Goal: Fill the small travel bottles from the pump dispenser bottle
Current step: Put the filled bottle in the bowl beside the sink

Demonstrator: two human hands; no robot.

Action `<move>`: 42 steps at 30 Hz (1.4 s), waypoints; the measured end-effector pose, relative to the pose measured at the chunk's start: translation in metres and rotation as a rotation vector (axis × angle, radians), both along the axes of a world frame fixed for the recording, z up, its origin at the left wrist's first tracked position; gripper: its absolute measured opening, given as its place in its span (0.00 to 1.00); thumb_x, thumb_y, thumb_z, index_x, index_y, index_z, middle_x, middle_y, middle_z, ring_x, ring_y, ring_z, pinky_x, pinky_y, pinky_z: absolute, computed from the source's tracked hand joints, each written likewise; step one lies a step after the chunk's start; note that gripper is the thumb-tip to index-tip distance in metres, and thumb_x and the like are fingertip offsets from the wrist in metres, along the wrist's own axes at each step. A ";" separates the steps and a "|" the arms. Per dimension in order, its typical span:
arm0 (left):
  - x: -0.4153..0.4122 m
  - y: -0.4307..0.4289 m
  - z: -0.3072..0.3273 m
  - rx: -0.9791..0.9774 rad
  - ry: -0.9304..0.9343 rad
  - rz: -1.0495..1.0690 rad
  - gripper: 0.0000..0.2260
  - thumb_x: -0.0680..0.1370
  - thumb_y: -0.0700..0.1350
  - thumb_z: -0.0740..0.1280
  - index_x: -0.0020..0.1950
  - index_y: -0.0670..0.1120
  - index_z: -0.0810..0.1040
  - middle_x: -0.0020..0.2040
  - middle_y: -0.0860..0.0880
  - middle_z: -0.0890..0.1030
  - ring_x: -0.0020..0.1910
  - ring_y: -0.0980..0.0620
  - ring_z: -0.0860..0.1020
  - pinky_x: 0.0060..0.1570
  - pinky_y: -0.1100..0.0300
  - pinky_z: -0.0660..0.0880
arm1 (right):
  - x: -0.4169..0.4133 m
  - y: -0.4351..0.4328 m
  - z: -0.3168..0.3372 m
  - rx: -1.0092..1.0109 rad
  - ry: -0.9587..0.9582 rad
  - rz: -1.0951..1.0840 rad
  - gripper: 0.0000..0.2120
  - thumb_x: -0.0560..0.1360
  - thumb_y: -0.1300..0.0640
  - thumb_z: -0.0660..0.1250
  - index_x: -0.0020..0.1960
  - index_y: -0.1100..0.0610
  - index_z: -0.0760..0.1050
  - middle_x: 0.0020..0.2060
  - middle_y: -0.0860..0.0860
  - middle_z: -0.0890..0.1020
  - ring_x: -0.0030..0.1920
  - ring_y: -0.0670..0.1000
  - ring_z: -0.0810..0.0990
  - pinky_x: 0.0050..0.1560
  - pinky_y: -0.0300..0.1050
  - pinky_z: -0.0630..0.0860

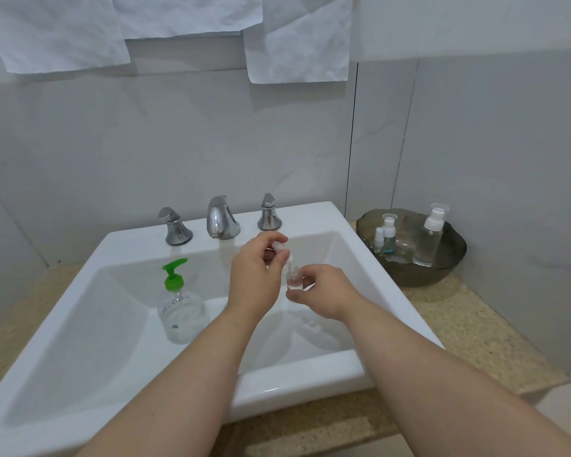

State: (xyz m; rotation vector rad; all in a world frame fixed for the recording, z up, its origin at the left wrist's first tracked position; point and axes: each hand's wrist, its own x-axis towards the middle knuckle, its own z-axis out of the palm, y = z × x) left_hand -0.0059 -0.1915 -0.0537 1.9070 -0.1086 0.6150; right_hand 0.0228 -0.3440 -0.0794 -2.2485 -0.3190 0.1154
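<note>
Both hands over the sink (310,222) basin, near its back-right part. R hand (323,291) pinches a small clear travel bottle (293,281), upright, some clear liquid in the bottom. L hand (256,275) grips the white spray cap (281,248), tilted, its tip right at the bottle's mouth. Pump dispenser bottle (179,305), green pump, stands inside the basin, left side. Three more spray bottles in a dark bowl (455,258) on the table by the back-right corner.

The scene is evenly and softly lit from above. Faint shadows are cast under the paper sheets (287,37) on the wall. Glints are seen on the chrome faucet (221,217). Edges are bowed by wide-angle distortion.
</note>
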 end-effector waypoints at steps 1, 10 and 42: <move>0.000 0.000 0.000 0.008 -0.001 0.000 0.15 0.79 0.36 0.71 0.53 0.57 0.79 0.47 0.50 0.83 0.45 0.53 0.82 0.49 0.68 0.75 | 0.000 0.000 0.000 -0.001 -0.003 0.003 0.14 0.74 0.49 0.76 0.57 0.51 0.82 0.54 0.51 0.83 0.51 0.51 0.82 0.49 0.38 0.75; 0.000 0.002 -0.001 0.099 0.055 -0.002 0.11 0.77 0.40 0.75 0.53 0.55 0.81 0.46 0.49 0.83 0.45 0.54 0.82 0.51 0.60 0.78 | 0.000 0.001 0.001 0.009 -0.002 0.029 0.13 0.74 0.48 0.76 0.56 0.50 0.82 0.54 0.49 0.84 0.52 0.49 0.81 0.53 0.39 0.77; 0.000 0.001 -0.003 0.069 0.291 -0.075 0.19 0.82 0.44 0.66 0.73 0.51 0.69 0.61 0.52 0.81 0.55 0.59 0.81 0.49 0.70 0.74 | 0.000 0.005 -0.001 -0.017 -0.025 0.044 0.09 0.75 0.50 0.75 0.54 0.50 0.84 0.49 0.52 0.84 0.41 0.45 0.77 0.38 0.28 0.67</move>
